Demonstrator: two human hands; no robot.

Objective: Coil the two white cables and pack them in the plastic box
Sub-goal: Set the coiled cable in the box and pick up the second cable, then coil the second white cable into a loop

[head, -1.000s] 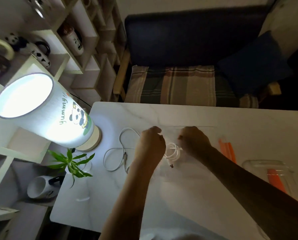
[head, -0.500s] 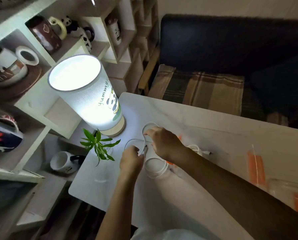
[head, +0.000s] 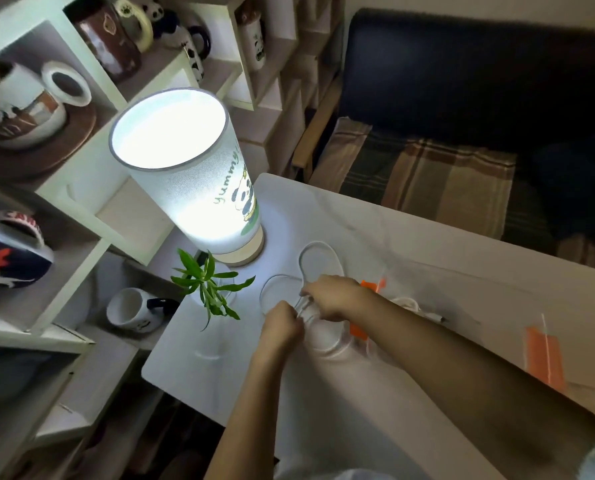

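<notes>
Pinching the white cable (head: 318,252) together, left hand (head: 282,329) and right hand (head: 335,296) sit nearside of its loose loops, which trail toward the lamp (head: 188,174)

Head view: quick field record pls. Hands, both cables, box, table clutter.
left hand: pinches the loose cable
right hand: grips the same cable
loose cable: white, loops spread on the table, uncoiled
second cable: white bundle behind the right forearm
plastic box: cannot tell from this view
lamp: lit, at the table's left corner
plant: in front of the lamp
</notes>
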